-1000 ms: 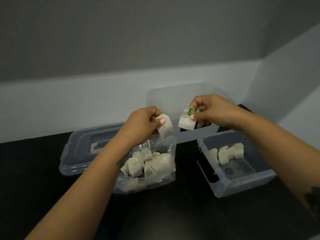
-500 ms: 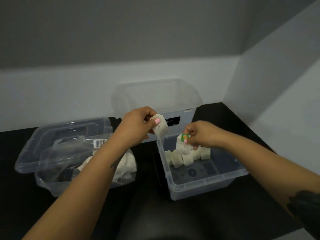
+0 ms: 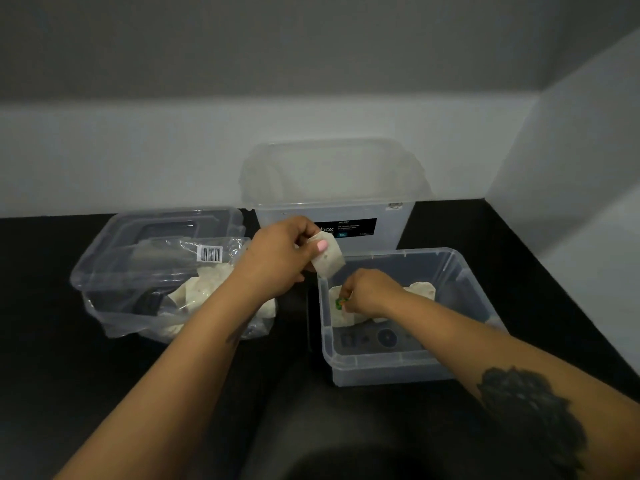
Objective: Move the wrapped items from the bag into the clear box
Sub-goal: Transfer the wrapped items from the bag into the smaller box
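- My right hand (image 3: pixel 369 292) is reaching down inside the shallow clear plastic box (image 3: pixel 381 367), fingers pinching a pale, soft-looking wrapped piece with a green sticker (image 3: pixel 341 304).
- My left hand (image 3: pixel 280 258) is pinching another pale wrapped piece (image 3: pixel 327 259), holding it just over the box's near-left corner.
- More pale pieces are lying in the crinkled transparent bag (image 3: pixel 156 271) to the left.
- Risk, as I judge it: letting go early could be dropping the left piece outside the rim, onto the black tabletop (image 3: pixel 69 375).
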`<state>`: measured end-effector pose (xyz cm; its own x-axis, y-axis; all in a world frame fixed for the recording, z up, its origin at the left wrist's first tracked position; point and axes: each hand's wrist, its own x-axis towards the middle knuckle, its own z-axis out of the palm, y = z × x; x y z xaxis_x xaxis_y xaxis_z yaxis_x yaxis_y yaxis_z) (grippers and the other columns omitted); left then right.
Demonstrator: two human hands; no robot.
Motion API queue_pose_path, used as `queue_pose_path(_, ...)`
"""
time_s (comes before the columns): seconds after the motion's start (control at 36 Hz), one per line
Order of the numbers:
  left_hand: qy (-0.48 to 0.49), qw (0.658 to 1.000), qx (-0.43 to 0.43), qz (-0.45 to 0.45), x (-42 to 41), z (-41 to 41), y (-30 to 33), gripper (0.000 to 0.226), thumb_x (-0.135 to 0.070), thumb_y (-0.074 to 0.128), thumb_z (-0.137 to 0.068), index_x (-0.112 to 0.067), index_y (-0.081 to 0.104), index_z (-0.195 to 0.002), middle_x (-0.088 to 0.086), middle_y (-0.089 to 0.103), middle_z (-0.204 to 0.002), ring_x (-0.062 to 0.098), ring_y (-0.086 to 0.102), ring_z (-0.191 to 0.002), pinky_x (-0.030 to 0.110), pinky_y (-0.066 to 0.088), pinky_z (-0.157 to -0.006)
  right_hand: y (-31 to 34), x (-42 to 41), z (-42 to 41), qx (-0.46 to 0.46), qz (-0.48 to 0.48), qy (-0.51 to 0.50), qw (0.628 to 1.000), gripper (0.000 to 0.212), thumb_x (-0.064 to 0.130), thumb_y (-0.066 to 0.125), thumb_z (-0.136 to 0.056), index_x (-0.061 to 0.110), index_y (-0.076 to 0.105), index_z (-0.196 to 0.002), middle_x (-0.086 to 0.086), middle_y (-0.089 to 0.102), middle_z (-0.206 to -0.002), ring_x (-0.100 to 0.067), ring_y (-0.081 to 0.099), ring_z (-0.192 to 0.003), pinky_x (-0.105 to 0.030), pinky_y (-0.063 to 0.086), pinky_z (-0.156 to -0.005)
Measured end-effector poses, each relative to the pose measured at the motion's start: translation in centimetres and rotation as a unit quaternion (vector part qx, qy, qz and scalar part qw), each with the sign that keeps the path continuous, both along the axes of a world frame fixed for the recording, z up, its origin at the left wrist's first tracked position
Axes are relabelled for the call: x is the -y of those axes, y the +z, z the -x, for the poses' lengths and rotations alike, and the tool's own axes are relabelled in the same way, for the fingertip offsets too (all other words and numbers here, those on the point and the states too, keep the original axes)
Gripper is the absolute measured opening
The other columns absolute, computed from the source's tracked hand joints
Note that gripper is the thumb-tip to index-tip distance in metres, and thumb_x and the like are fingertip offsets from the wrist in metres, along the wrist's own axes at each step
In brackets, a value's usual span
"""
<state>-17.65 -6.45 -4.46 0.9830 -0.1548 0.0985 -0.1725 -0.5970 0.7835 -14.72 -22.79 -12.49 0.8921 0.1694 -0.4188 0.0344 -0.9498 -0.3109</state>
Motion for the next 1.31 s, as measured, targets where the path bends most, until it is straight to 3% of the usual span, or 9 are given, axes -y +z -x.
queue_pose_path(0.17, 0.001, 1.000, -0.006, -0.011, -0.1, 0.4, -0.2, 0.006, -0.025, 0.058, -0.092, -0.019, 0.059, -0.094, 0.001, 0.063, -0.089, 0.003, 0.061, -0.062, 0.013, 0.052, -0.050, -1.0, -0.2, -0.1, 0.002, 0.029, 0.000, 1.000, 0.027, 0.023, 0.062, -0.088, 0.012, 0.065, -0.113, -0.008, 0.066, -0.109, -0.024, 0.060, -0.093, -0.029, 0.042, -0.072)
queue_pose_path(0.33, -0.007, 1.000, -0.020, -0.015, -0.1, 0.4, -0.5, 0.004, -0.026, 0.057, -0.092, -0.022, 0.057, -0.092, -0.003, 0.060, -0.087, 0.003, 0.061, -0.065, 0.016, 0.052, -0.054, -1.3, -0.3, -0.2, 0.030, 0.043, 0.004, 0.999, 0.020, 0.019, 0.058, -0.090, 0.010, 0.066, -0.105, -0.010, 0.066, -0.106, -0.027, 0.062, -0.095, -0.029, 0.043, -0.069)
queue_pose_path(0.61, -0.030, 0.999, -0.024, -0.025, 0.3, 0.2, -0.4, 0.004, -0.026, 0.057, -0.092, -0.022, 0.056, -0.093, -0.010, 0.057, -0.082, 0.001, 0.060, -0.065, 0.017, 0.054, -0.057, -1.0, -0.5, 0.2, 0.045, 0.044, 0.031, 0.997, 0.025, 0.010, 0.062, -0.085, 0.008, 0.061, -0.111, -0.012, 0.063, -0.115, -0.029, 0.061, -0.103, -0.031, 0.047, -0.081)
queue_pose_path(0.97, -0.021, 0.998, -0.058, -0.026, 1.1, -0.6, -0.6, 0.009, -0.023, 0.058, -0.092, -0.021, 0.054, -0.100, -0.009, 0.058, -0.079, 0.002, 0.061, -0.064, 0.017, 0.054, -0.056, 0.6, -0.1, 1.5, 0.038, 0.035, 0.020, 0.998, 0.056, 0.016, 0.071, -0.081, 0.018, 0.048, -0.132, -0.008, 0.059, -0.122, -0.027, 0.059, -0.109, -0.035, 0.051, -0.088)
queue_pose_path(1.06, -0.022, 0.997, -0.064, -0.032, 1.1, -0.8, -0.4, 0.008, -0.022, 0.058, -0.092, -0.019, 0.054, -0.098, -0.004, 0.060, -0.082, 0.005, 0.062, -0.065, 0.026, 0.056, -0.063, 2.1, 0.8, 1.4, 0.027, 0.028, 0.027, 0.999, 0.051, 0.022, 0.076, -0.076, 0.024, 0.056, -0.123, -0.002, 0.060, -0.119, -0.021, 0.060, -0.101, -0.031, 0.051, -0.081)
queue_pose_path(1.17, -0.024, 0.996, -0.063, -0.052, 1.4, -1.0, 0.0, 0.007, -0.024, 0.059, -0.091, -0.019, 0.054, -0.092, 0.003, 0.067, -0.083, 0.014, 0.068, -0.072, 0.036, 0.058, -0.072, 5.4, 2.4, 1.3, 0.002, -0.073, -0.010, 0.997, 0.028, 0.018, 0.079, -0.076, 0.018, 0.065, -0.100, -0.001, 0.068, -0.099, -0.017, 0.066, -0.076, -0.029, 0.054, -0.070)
queue_pose_path(1.22, -0.017, 0.997, -0.064, -0.046, 1.7, -1.1, 0.1, 0.008, -0.024, 0.058, -0.092, -0.021, 0.052, -0.088, 0.002, 0.067, -0.079, 0.010, 0.067, -0.067, 0.036, 0.058, -0.072, 7.0, 3.1, 1.4, 0.035, -0.126, -0.015, 0.991, 0.019, 0.016, 0.079, -0.076, 0.017, 0.064, -0.087, -0.001, 0.068, -0.087, -0.016, 0.066, -0.074, -0.029, 0.055, -0.070)
queue_pose_path(1.31, -0.004, 0.997, -0.064, -0.033, 2.6, -1.2, 0.2, 0.015, -0.024, 0.058, -0.091, -0.025, 0.049, -0.080, 0.000, 0.068, -0.076, 0.011, 0.068, -0.069, 0.038, 0.058, -0.074, 9.0, 3.4, 1.9, 0.111, -0.208, -0.017, 0.972, 0.023, 0.017, 0.082, -0.070, 0.021, 0.060, -0.077, 0.005, 0.064, -0.077, -0.009, 0.060, -0.072, -0.023, 0.050, -0.069)
